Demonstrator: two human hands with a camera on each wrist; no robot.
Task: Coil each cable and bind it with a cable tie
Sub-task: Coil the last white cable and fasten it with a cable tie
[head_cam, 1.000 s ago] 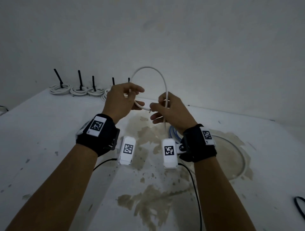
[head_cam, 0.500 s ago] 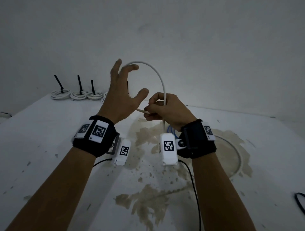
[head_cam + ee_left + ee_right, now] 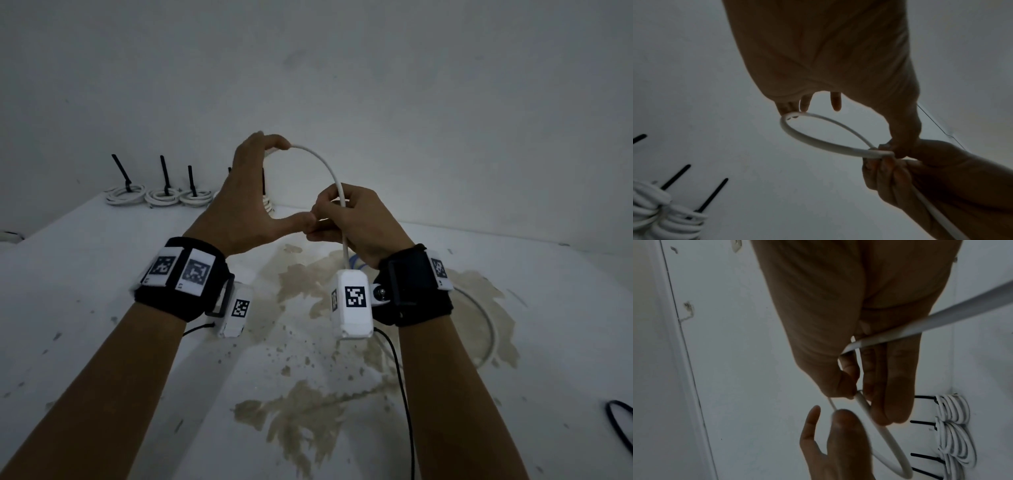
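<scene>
From the head view, the right hand (image 3: 356, 219) gripped the white cable (image 3: 329, 168) above the stained table (image 3: 85, 274), fingers curled round it. The left hand (image 3: 246, 205) stretched across the loop, fingertips at its top, thumb by the right knuckles. Bound coils (image 3: 161, 197) sat well apart along the table's far edge, against the wall.

In the left wrist view, the loop (image 3: 818, 142) hung in free air, the fingertips (image 3: 789, 107) seemingly only touching its far bend.

The right wrist view showed the right fingers (image 3: 890, 386) closed on the crossing strands.
</scene>
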